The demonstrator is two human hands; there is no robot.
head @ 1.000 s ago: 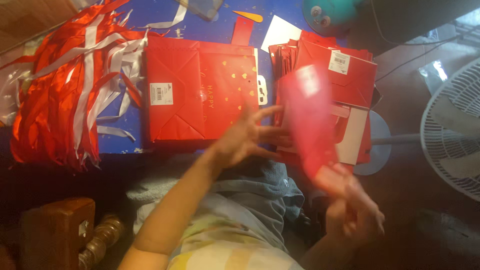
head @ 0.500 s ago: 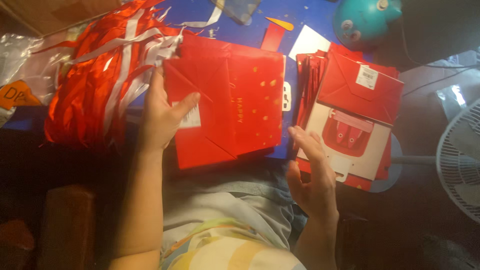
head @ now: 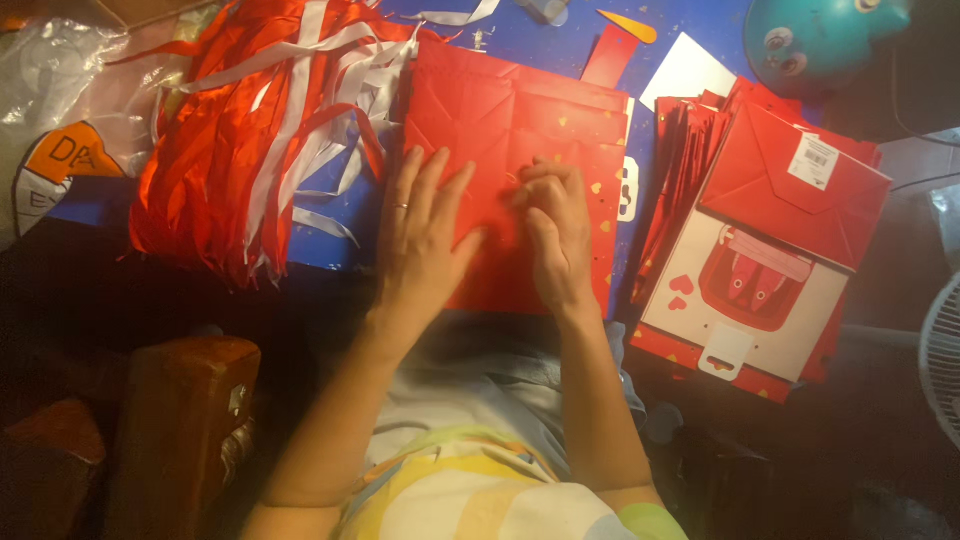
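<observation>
A flat red paper gift bag (head: pixel 500 130) lies on the blue table (head: pixel 560 40) in front of me. My left hand (head: pixel 420 235) rests flat on the bag's lower left part, fingers spread, a ring on one finger. Beside it, my right hand (head: pixel 555 225) presses on the bag's middle with its fingers curled down. Neither hand holds anything. To the right sits a stack of folded red bags (head: pixel 770 230), the top one showing a white panel with a red picture.
A heap of red and white ribbons (head: pixel 250 130) covers the table's left side. A teal round toy (head: pixel 815 35) stands at the back right. A brown case (head: pixel 180 420) is at lower left, a white fan (head: pixel 945 360) at the right edge.
Both hands have come together onto the red bag. My right hand left the stack at the right; my left hand slid from the bag's left edge toward its middle.
</observation>
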